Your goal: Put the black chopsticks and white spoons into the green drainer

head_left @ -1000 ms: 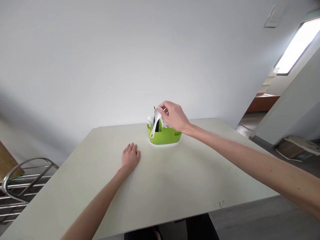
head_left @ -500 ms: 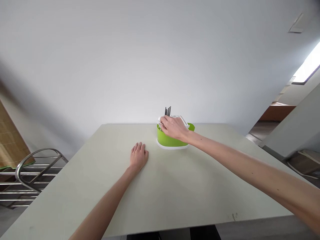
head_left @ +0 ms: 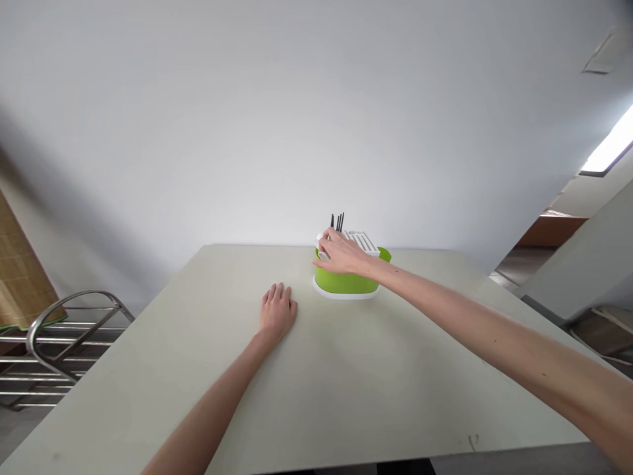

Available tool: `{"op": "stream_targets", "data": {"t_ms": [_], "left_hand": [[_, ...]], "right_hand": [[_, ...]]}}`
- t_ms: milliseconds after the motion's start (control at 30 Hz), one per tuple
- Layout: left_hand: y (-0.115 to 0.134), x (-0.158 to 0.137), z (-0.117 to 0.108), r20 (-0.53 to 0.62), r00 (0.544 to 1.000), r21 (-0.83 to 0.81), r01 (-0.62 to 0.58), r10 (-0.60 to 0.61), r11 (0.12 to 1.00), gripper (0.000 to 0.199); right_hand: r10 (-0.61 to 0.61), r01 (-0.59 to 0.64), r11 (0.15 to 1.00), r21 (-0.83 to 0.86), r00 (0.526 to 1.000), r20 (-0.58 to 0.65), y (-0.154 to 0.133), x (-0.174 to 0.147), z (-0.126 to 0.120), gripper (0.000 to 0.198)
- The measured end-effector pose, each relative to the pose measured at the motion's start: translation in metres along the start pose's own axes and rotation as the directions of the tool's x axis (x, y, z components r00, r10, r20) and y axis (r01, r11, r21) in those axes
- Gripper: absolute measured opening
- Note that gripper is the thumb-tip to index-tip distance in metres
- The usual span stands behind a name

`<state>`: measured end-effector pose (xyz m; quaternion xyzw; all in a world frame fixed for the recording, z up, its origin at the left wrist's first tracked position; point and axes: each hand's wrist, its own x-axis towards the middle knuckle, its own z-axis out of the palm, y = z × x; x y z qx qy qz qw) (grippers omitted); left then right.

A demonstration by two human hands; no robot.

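At the far side of the tabletop (head_left: 346,369), the right hand (head_left: 343,254) grips a white spoon (head_left: 324,253) inside the green holder (head_left: 346,280); next it should let go gently. Left hand (head_left: 277,310) lies flat, open.

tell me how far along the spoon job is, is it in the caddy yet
Nearly done: the white spoon sits low in the green caddy beside the black chopsticks. The right hand rests on it at the rim; whether it grips is unclear. The left hand lies flat on the table. Left: letting go.
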<state>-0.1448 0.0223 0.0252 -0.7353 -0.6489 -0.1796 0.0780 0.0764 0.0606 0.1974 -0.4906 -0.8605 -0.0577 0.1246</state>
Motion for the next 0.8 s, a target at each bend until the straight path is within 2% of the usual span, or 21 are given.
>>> {"op": "stream_targets", "data": {"t_ms": [200,300,467,667,800], "left_hand": [[0.001,0.0,-0.003,0.022,1.0,-0.017,0.006,-0.005,1.0,0.046],[0.002,0.0,-0.004,0.03,1.0,-0.015,0.001,-0.001,1.0,0.046],[0.002,0.0,-0.005,0.02,1.0,0.005,-0.001,0.001,1.0,0.045],[0.002,0.001,-0.004,0.014,1.0,0.013,-0.005,0.005,1.0,0.046],[0.002,0.002,-0.004,0.006,1.0,-0.006,-0.002,0.002,1.0,0.047]], "right_hand": [[0.015,-0.023,0.997,0.08,0.996,0.09,-0.005,0.002,0.0,0.022],[0.022,-0.029,0.995,0.092,0.997,0.078,-0.006,0.001,-0.001,0.018],[0.037,-0.043,0.992,0.119,0.998,0.054,-0.006,-0.002,-0.005,0.029],[-0.047,0.047,0.998,0.04,0.999,-0.013,0.001,-0.012,-0.009,0.044],[-0.139,0.144,0.989,0.043,0.984,-0.111,0.011,-0.033,-0.008,0.052]]}}
